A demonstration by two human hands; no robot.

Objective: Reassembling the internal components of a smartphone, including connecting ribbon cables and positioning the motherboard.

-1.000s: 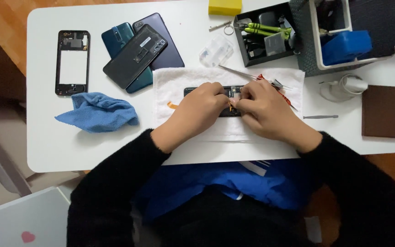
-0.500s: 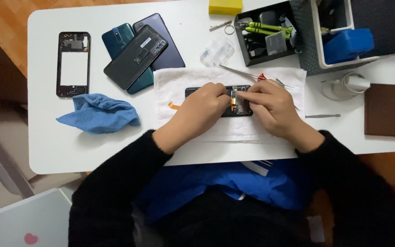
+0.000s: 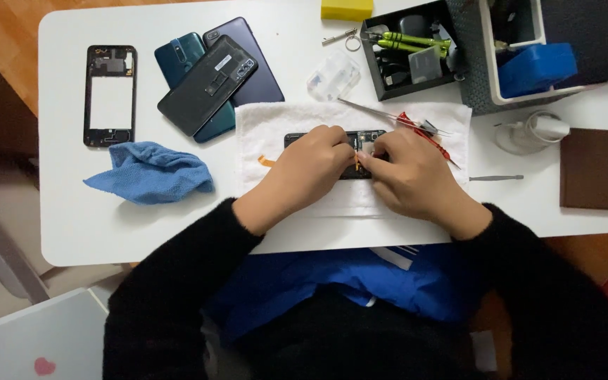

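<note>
An opened black phone [image 3: 360, 138] lies on a white towel [image 3: 416, 116] in the middle of the white table [image 3: 58, 232]. My left hand [image 3: 304, 165] rests on the phone's left half, fingers curled on it. My right hand [image 3: 409, 172] covers the right half, its fingertips pinching at a small orange strip [image 3: 356, 160] in the phone's middle. Both hands meet over the phone and hide most of it. A loose orange flex strip [image 3: 266, 160] lies on the towel by my left wrist.
Metal tweezers [image 3: 388, 114] and a red-handled tool [image 3: 416, 127] lie on the towel's far side. A phone frame [image 3: 110, 95], stacked phones [image 3: 209, 81] and a blue cloth [image 3: 150, 172] sit left. A tool tray [image 3: 409, 49], grey basket [image 3: 536, 63], brown pad [image 3: 592, 169] and metal pick [image 3: 495, 178] sit right.
Both hands have shifted slightly on the phone; my right fingertips have closed in toward its middle. Nothing else on the table has moved.
</note>
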